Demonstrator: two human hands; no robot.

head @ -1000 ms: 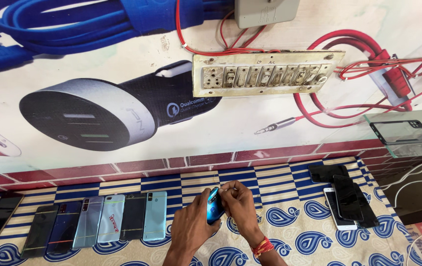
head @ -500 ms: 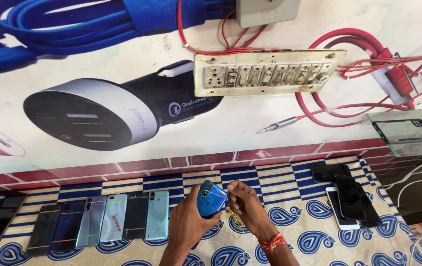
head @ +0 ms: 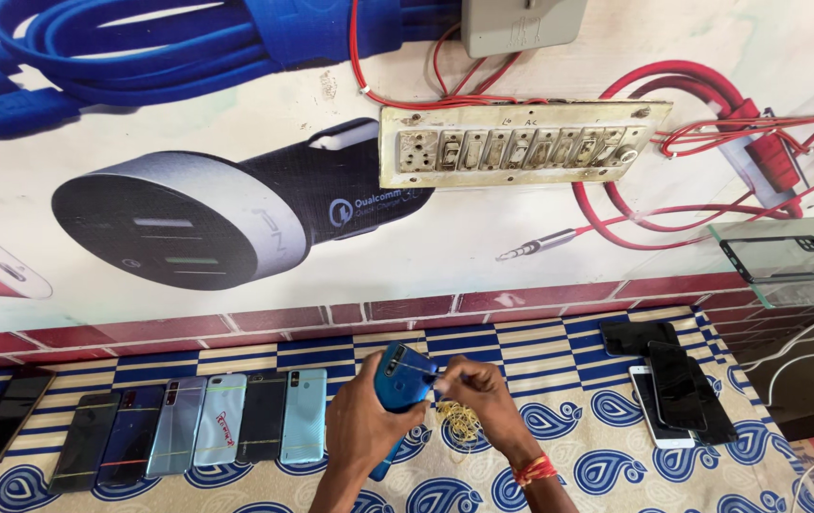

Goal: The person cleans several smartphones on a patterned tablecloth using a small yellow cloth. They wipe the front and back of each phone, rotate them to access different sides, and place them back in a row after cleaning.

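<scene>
We see the left hand with its fingers closed around a blue smartphone, held upright above the worktop. The fingers of the right hand pinch a thin rubber band stretched across the phone's top, and a heap of yellow rubber bands lies just below them.

Bare forearms, red-orange thread band on right wrist

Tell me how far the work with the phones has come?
Done: a row of banded phones lies on the patterned cloth. In hand: left hand holds a blue phone; right hand stretches a rubber band. Left: dark phones at right.
</scene>
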